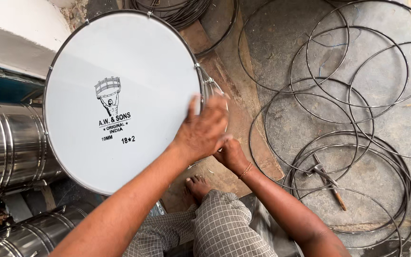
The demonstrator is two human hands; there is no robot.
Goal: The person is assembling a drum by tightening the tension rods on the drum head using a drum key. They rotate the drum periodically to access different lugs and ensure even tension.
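A big drum (120,100) with a white head and a thin metal rim lies tilted in front of me, a black printed emblem on its skin. My left hand (203,128) grips its right edge, thumb on the skin and blurred fingers over the side. My right hand (231,153), a thin bracelet at the wrist, is curled just below the left hand against the drum's side. What it holds is hidden. My bare foot (197,186) rests under both hands.
Shiny steel drum shells (5,147) lie at the left. Several thin wire hoops (338,109) are spread over the concrete floor at the right, with a hammer (327,178) among them. A wooden board (243,138) lies beneath the drum's right edge.
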